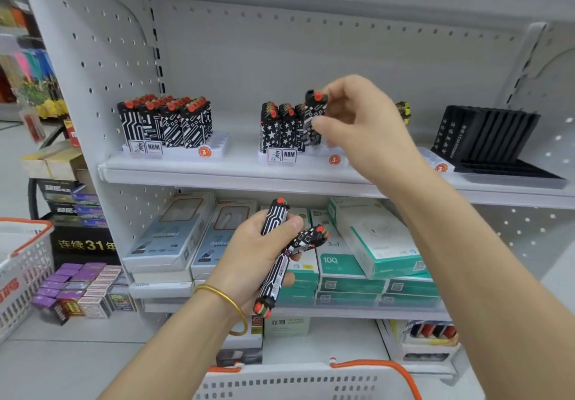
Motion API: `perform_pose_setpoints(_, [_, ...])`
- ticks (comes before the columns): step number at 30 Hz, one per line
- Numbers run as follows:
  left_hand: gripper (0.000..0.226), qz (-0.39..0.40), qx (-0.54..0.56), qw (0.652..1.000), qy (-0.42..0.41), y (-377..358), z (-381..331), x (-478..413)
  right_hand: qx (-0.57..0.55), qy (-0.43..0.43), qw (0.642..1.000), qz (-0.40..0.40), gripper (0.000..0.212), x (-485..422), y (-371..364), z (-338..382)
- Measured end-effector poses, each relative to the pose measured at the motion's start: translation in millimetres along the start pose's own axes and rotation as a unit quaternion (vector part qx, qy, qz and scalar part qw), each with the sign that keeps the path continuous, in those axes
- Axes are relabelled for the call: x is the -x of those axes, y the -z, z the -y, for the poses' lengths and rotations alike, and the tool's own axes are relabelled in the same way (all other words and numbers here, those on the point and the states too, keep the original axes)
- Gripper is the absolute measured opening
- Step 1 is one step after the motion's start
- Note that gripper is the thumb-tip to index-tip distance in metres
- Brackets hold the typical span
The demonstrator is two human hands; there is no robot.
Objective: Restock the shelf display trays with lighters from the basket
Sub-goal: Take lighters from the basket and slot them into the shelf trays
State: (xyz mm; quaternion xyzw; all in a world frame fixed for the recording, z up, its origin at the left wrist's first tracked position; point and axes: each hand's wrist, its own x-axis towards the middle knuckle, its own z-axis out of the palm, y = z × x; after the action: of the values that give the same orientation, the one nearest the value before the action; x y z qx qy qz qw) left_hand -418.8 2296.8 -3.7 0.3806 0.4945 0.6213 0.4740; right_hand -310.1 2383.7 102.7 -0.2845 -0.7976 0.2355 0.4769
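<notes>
Lighter (313, 112) pinched upright by raised right hand (364, 126), left hand (252, 253) gripping spare lighters (273, 281)

2 hands: left hand (249, 253), right hand (364, 122). 3 lighters (274, 278) in left hand, 1 lighter (315, 110) in right hand. 3 white trays (214, 147) on top shelf, third mostly hidden. 1 black tray (497, 166). Left tray: 4 lighter columns across the front, depth not countable. Middle tray: 3 columns visible. 3 orange "3" stickers (204, 151). 2 NBM tags (154, 147). 2 baskets (25, 259). 1 bracelet (231, 301). Boxes on lower shelves overlap, no count.
</notes>
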Motion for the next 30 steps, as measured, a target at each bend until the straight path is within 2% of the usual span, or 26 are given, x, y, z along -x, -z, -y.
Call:
perform_pose_setpoints(5, [0.01, 0.0, -0.002, 1.0, 0.004, 2.7, 0.2, -0.4, 0.116, 0.021, 0.993, 0.016, 0.028, -20.3, -6.8, -13.4])
perform_pose_setpoints(13, [0.009, 0.007, 0.004, 1.0, 0.006, 3.0, 0.7, -1.5, 0.168, 0.033, 0.985, 0.009, 0.031, -25.8, -12.8, -19.8])
perform_pose_setpoints(19, [0.01, 0.007, 0.004, 1.0, -0.004, 1.4, 1.3, -1.8, 0.259, 0.039, 0.965, 0.004, 0.028, -26.2, -15.5, -18.4])
perform_pose_setpoints(26, [0.009, 0.008, -0.018, 0.999, -0.025, 1.7, 2.6, -1.3, 0.443, 0.06, 0.894, -0.025, 0.031, -15.9, -22.0, -10.7])
perform_pose_setpoints(28, [0.009, 0.004, -0.029, 0.999, -0.032, 2.0, 3.3, -0.7, 0.428, 0.069, 0.901, -0.024, 0.03, -10.7, -19.8, -9.2])
perform_pose_setpoints(30, [0.009, 0.0, -0.04, 0.998, -0.038, 2.1, 3.9, -0.5, 0.348, 0.092, 0.932, -0.04, 0.029, 1.1, -15.5, -6.0])
